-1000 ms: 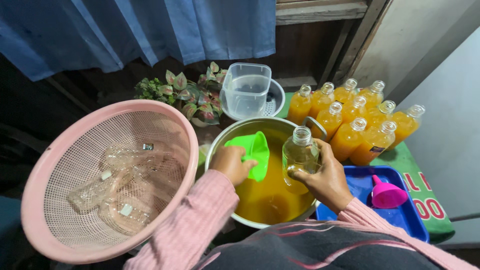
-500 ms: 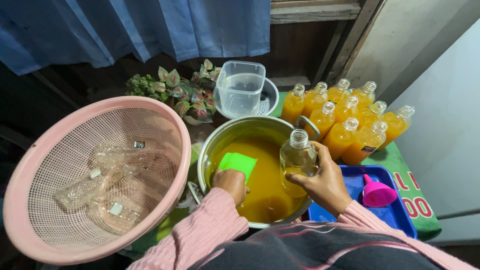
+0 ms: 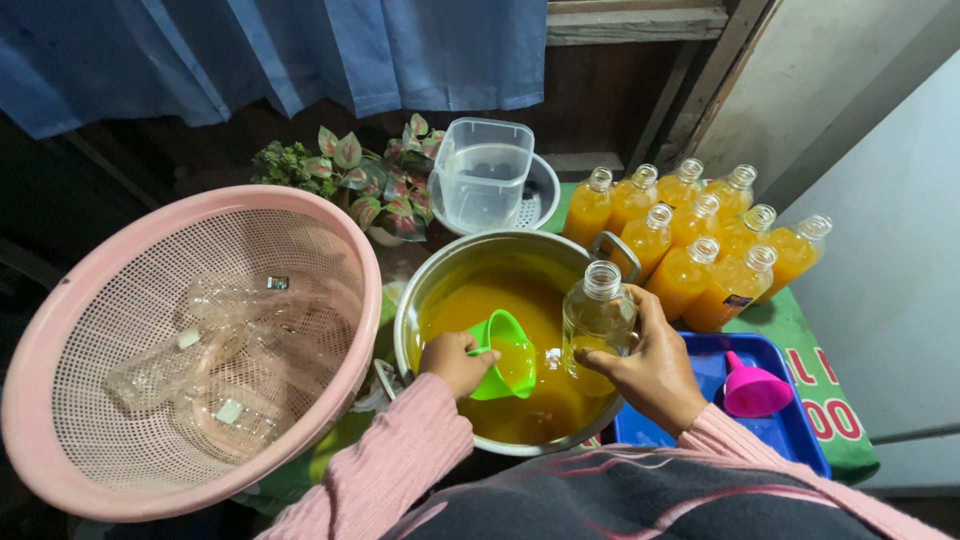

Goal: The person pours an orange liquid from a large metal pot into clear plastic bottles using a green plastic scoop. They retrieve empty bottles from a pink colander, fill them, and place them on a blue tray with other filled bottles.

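My left hand (image 3: 455, 362) grips a small green cup (image 3: 508, 355) full of orange liquid, held just above the orange liquid in a big steel pot (image 3: 440, 290). My right hand (image 3: 652, 368) holds a clear plastic bottle (image 3: 596, 322) upright over the pot's right side; it has no cap and a little orange liquid at its bottom. The cup's lip is close to the bottle, slightly lower than its mouth.
A pink mesh basket (image 3: 70, 330) with several empty clear bottles stands at the left. Several filled orange bottles (image 3: 700, 250) stand right of the pot. A pink funnel (image 3: 752, 390) lies on a blue tray (image 3: 800, 440). A clear jug (image 3: 482, 175) and plants (image 3: 350, 175) sit behind.
My left hand dipped the green cup into the pot and brought it up full of orange liquid. The bottle in my right hand stayed over the pot.
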